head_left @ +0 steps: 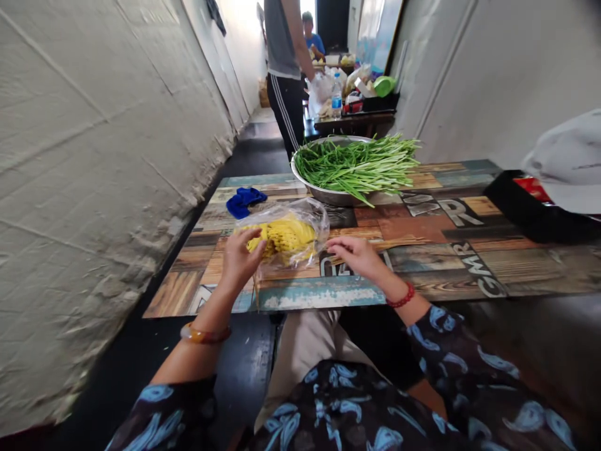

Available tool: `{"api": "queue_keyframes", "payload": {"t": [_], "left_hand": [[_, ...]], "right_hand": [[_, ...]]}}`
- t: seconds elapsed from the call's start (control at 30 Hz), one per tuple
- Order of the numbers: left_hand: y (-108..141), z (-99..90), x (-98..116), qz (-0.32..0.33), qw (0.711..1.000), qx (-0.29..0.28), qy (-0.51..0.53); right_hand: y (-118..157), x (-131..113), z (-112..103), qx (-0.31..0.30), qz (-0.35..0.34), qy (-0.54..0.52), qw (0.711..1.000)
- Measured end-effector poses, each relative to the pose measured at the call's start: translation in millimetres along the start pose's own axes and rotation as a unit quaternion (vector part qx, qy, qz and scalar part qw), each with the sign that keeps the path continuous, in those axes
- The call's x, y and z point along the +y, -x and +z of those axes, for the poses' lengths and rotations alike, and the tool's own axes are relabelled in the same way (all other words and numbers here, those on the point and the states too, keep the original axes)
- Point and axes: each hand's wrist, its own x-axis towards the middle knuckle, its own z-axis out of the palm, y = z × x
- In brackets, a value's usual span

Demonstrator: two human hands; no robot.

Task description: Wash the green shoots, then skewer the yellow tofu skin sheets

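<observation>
A clear plastic bag [322, 222] with yellow, hole-dotted food pieces [288, 235] lies on the table in front of me. My left hand [240, 257] is at the bag's left side, its thumb and fingers apart beside the yellow pieces. A thin stick [256, 293] shows just below that hand; whether the hand touches it I cannot tell. At the bag's right edge is my right hand [357, 255], thumb and fingertips close together in a pinch; what is between them is too small to make out. Thin wooden skewers [406, 241] lie just beyond it.
A metal basin [323, 193] heaped with green garlic chives [357, 164] stands at the table's far edge. A blue cloth [245, 202] lies left. At right are a black box [509, 203] and a white cap [570, 166]. Two people are farther back, near a cluttered table.
</observation>
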Motion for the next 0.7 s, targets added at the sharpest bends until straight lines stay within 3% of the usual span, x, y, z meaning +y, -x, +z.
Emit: {"api": "queue_keyframes", "payload": {"t": [0.1, 0.2, 0.4, 0.7], "left_hand": [[-6, 12.8, 23, -0.001, 0.999, -0.049, 0.010], [-10, 23.1, 45, -0.003, 0.997, -0.082, 0.008], [-2, 46.0, 95, 0.068, 0.987, -0.146, 0.008], [17, 80.4, 139, 0.144, 0.961, -0.212, -0.107]], "right_hand": [[1, 26, -39, 0.067, 0.015, 0.078, 0.995], [3, 40, -57, 0.046, -0.016, 0.143, 0.989], [5, 42, -41, -0.053, -0.127, 0.160, 0.978], [4, 40, -24, -0.051, -0.201, 0.279, 0.938]]}}
